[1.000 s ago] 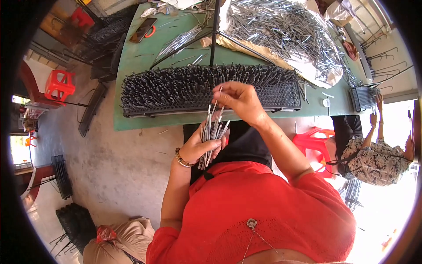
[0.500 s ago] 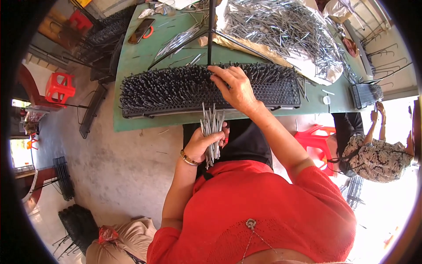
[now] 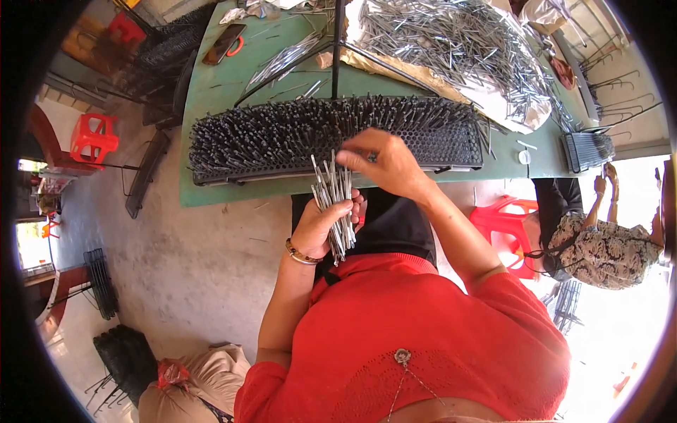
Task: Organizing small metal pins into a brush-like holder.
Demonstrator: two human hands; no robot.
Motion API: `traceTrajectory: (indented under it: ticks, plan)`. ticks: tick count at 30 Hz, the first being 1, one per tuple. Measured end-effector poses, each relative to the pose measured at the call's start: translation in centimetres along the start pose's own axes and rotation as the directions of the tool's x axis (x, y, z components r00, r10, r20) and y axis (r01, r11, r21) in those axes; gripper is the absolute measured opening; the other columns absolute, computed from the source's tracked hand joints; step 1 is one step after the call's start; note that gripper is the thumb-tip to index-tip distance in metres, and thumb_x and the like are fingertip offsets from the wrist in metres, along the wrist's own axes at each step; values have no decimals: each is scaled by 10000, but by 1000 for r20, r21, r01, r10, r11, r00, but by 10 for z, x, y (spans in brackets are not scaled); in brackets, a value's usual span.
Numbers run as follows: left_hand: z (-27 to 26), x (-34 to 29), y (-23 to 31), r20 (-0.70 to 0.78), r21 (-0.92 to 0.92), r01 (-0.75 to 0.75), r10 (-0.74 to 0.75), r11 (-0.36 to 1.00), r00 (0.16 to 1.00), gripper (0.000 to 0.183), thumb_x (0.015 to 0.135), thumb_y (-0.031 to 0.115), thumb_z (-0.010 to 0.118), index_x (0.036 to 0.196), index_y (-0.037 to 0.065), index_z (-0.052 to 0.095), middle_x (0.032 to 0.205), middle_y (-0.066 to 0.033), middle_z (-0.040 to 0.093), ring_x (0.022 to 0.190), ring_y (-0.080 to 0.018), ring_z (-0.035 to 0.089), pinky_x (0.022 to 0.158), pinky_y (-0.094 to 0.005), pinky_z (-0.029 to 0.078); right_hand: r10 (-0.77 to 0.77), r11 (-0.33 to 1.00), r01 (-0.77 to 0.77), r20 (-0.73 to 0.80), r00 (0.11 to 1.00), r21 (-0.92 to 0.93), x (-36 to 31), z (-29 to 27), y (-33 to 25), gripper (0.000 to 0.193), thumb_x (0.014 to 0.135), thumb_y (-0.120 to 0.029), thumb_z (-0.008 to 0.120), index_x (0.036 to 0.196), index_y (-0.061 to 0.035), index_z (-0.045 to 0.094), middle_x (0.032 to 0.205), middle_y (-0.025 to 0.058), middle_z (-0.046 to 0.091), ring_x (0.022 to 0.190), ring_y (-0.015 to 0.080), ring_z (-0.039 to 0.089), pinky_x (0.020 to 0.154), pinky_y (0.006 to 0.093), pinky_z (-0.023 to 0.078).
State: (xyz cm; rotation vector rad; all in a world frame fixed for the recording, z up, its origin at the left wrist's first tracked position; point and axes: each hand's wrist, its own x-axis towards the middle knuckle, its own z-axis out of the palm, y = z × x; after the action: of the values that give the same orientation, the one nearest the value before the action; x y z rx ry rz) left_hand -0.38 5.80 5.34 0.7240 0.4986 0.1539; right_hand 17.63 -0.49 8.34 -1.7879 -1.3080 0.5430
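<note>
My left hand (image 3: 319, 227) is closed around an upright bundle of thin metal rods (image 3: 331, 190), held in front of the table's near edge. Just above the bundle's upper ends, my right hand (image 3: 388, 166) has its thumb and forefinger bent towards each other. Whether a rod is between them is too blurred to make out. Behind both hands lies a long black perforated rack (image 3: 441, 149). Dark-tipped rods (image 3: 261, 137) stand densely in its left and middle holes. Towards its right end, bare holes show. A black metal frame (image 3: 338, 63) rises behind the rack.
A large heap of loose rods (image 3: 451, 49) lies on sheeting across the green table (image 3: 282, 88). A phone (image 3: 224, 44) and orange-handled scissors (image 3: 236, 46) are at the back left. Red stools (image 3: 95, 139) stand around. Another person (image 3: 603, 250) works at the right beside a smaller rack (image 3: 589, 151).
My right hand has come down from the rack towards the top of the rod bundle. The bundle in my left hand has tilted slightly to the left.
</note>
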Motion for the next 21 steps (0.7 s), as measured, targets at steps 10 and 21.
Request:
traceTrajectory:
  ticks: [10, 21]
  plan:
    - [3, 8, -11, 115, 22, 55, -58, 998, 992, 302, 835, 101, 658, 1105, 3, 566, 1021, -69, 613, 851, -148, 614, 735, -302, 543, 303, 769, -388, 245, 921, 508, -8, -8, 7, 243, 879, -232, 662, 880, 6, 715, 736, 21, 660, 643, 42, 518, 567, 213, 421]
    - [-3, 20, -23, -3, -87, 97, -98, 991, 995, 241, 869, 107, 621, 1086, 10, 576, 948, -82, 633, 845, -176, 634, 762, -338, 559, 23, 972, 53, -320, 947, 229, 29, -11, 16, 200, 857, -163, 674, 957, 10, 662, 774, 71, 669, 657, 98, 594, 594, 248, 482]
